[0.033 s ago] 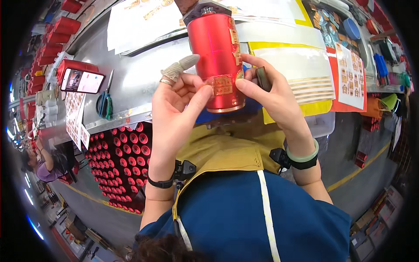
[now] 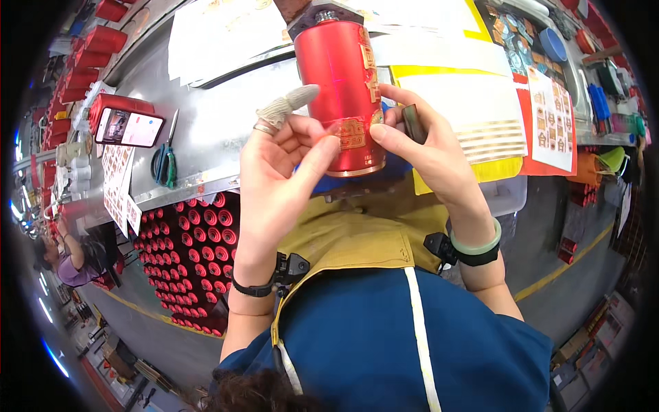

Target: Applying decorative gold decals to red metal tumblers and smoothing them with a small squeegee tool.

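Observation:
A glossy red bottle with gold labels stands in front of me, its neck against a dark metal holder. At its lower front is a gold label. My left hand has thumb and forefinger pinched together at that label's left edge; what lies between them is too small to make out. Another left finger wears a ribbed grey-white cloth cover and rests near the bottle's left side. With its thumb against the bottle's right side, my right hand holds a small dark green-brown block between its fingers.
On the metal table lie a phone, scissors and sticker sheets. White strips and yellow sheets are stacked at right. Several red cylinders stand below the table. A person is at far left.
My left thumb and forefinger have shifted slightly right over the lower gold label, covering more of its left edge. The bottle and my right hand stay about the same.

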{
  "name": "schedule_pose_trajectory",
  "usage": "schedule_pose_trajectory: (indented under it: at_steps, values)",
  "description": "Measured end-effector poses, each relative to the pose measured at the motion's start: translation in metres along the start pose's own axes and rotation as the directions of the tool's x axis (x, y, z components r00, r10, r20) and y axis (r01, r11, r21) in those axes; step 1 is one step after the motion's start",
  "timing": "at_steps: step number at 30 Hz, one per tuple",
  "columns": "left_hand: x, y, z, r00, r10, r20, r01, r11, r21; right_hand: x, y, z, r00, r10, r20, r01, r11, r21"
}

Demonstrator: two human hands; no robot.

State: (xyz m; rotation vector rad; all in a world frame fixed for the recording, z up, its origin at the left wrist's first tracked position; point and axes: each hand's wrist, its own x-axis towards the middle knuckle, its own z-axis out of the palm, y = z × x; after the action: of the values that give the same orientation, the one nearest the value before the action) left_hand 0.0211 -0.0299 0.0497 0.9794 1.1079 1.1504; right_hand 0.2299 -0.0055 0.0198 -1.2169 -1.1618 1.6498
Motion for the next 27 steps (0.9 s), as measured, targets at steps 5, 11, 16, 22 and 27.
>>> schedule_pose_trajectory:
  at_steps: [5, 11, 16, 22, 27]
  values:
    - [-0.004, 0.016, 0.015, 0.989, 0.017, 0.148, -0.007, 0.998, -0.069, 0.001, -0.003, 0.003, 1.000, -0.016, -0.021, 0.016, 1.000, 0.021]
    - [-0.004, 0.010, 0.007, 0.997, 0.050, 0.057, -0.041, 0.987, -0.155, 0.001, -0.002, 0.002, 1.000, -0.014, -0.019, 0.014, 1.000, -0.003]
    - [0.001, -0.005, -0.015, 0.999, 0.018, -0.038, -0.018, 1.000, 0.011, 0.002, -0.003, 0.001, 0.999, -0.002, -0.032, 0.001, 1.000, -0.029]
    - [0.003, -0.014, -0.019, 0.999, -0.021, -0.039, 0.020, 0.999, -0.026, 0.002, -0.004, 0.001, 1.000, 0.000, -0.024, -0.002, 0.998, -0.059]
    - [0.001, -0.014, -0.018, 0.999, -0.029, -0.039, 0.024, 0.993, -0.114, 0.003, -0.004, 0.001, 1.000, -0.005, -0.014, 0.004, 0.998, -0.064]
